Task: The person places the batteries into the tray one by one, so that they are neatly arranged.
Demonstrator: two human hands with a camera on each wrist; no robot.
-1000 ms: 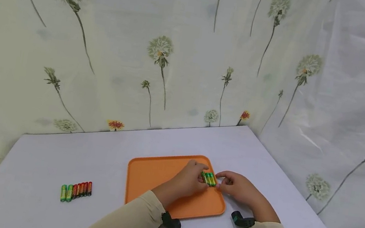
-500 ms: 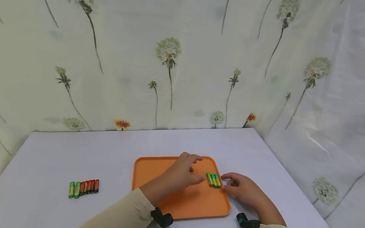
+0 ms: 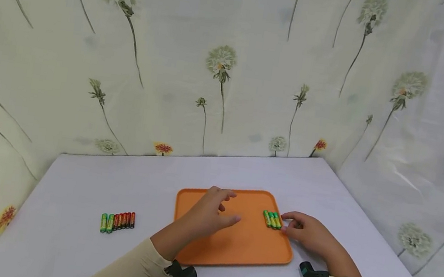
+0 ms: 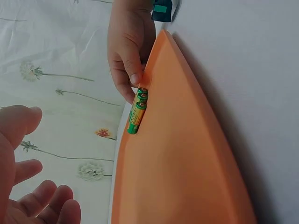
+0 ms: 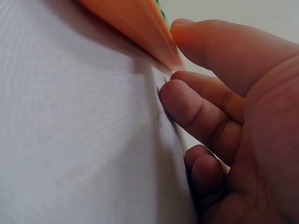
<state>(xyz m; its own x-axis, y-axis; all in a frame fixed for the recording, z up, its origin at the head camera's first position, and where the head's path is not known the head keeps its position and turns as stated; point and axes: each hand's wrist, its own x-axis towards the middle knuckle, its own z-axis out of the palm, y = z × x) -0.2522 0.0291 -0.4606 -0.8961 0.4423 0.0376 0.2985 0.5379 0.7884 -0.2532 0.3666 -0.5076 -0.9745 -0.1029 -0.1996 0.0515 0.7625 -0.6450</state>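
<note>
A row of green-and-yellow batteries (image 3: 272, 220) lies side by side along the right rim of an orange tray (image 3: 241, 245). Over the tray's left half, my left hand (image 3: 205, 213) hovers with thumb and fingers spread and nothing between them. My right hand (image 3: 310, 235) is at the tray's right edge, its fingers loosely bent. In the right wrist view its thumb (image 5: 205, 42) is close against the tray rim; whether it touches the nearest battery I cannot tell. The left wrist view shows the batteries (image 4: 137, 116) just beyond the right hand's fingertips.
Left of the tray, on the white table (image 3: 135, 268), two larger green batteries (image 3: 107, 223) stand in line with several smaller red-and-black batteries (image 3: 124, 221). A flower-printed curtain (image 3: 153, 53) borders the table at the back and right.
My left hand has let go of the green batteries and moved left, its fingers spreading. The right hand has stayed by the tray's right edge. The head view has turned slightly left.
</note>
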